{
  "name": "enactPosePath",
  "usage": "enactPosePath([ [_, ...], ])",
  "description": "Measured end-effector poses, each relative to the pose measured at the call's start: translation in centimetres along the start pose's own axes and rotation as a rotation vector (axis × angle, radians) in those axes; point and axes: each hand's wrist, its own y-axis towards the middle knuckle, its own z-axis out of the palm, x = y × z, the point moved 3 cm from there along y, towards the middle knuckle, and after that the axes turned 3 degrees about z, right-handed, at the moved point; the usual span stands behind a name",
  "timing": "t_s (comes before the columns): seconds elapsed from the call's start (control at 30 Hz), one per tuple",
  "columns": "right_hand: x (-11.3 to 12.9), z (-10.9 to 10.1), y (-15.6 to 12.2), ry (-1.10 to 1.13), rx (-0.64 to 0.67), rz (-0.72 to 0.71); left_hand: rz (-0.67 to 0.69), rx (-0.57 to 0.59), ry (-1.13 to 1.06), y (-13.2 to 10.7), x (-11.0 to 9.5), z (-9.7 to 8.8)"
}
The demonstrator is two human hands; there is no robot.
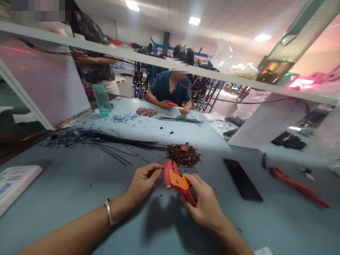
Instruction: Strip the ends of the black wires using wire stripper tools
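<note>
Stripper (178, 180), red-orange, gripped in my R hand (205, 200) above the table (79, 198); my L hand's (142, 182) fingertips pinch what looks like a wire end (163, 167) at its mouth, best fed straight & square. Nearby: black wires (132, 142), clippings pile (183, 157), phone (243, 180). Co-worker (168, 86) opp., ceiling lights (194, 21) beyond.

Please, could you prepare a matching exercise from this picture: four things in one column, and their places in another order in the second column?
Column one
1. red-and-orange tool
2. black phone
3. green bottle
4. silver bracelet

Column two
A. around the left wrist
B. standing upright, farther off on the left
C. in the wearer's right hand
D. lying flat on the table

Right pairs: 1-C, 2-D, 3-B, 4-A
</note>
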Motion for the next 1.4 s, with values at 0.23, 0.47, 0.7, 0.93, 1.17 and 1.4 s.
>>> enactPosePath([
  [0.23, 0.2, 1.4, -0.5, -0.268, 0.008, -0.109, -0.052, -0.006, -0.133, -0.2, -0.1, 0.0],
  [0.47, 0.3, 1.5, -0.4, -0.372, -0.035, -0.222, -0.108, 0.034, -0.221, -0.2, -0.2, 0.2],
  [0.7, -0.1, 1.4, -0.4, -0.403, -0.057, -0.229, -0.178, 0.007, -0.329, -0.4, 0.2, 0.3],
  [0.93, 0.1, 0.6, -0.3, 0.076, -0.007, 0.042, -0.182, -0.029, -0.336, -0.2, 0.1, 0.3],
  [1.17, 0.5, 1.1, -0.8, 1.254, 0.256, 0.438, -0.156, -0.026, -0.283, -0.2, 0.3, 0.2],
  [1.4, -0.1, 3.0, -1.1, 1.482, 0.318, 0.555, -0.106, -0.016, -0.188, -0.3, 0.0, -0.1],
])
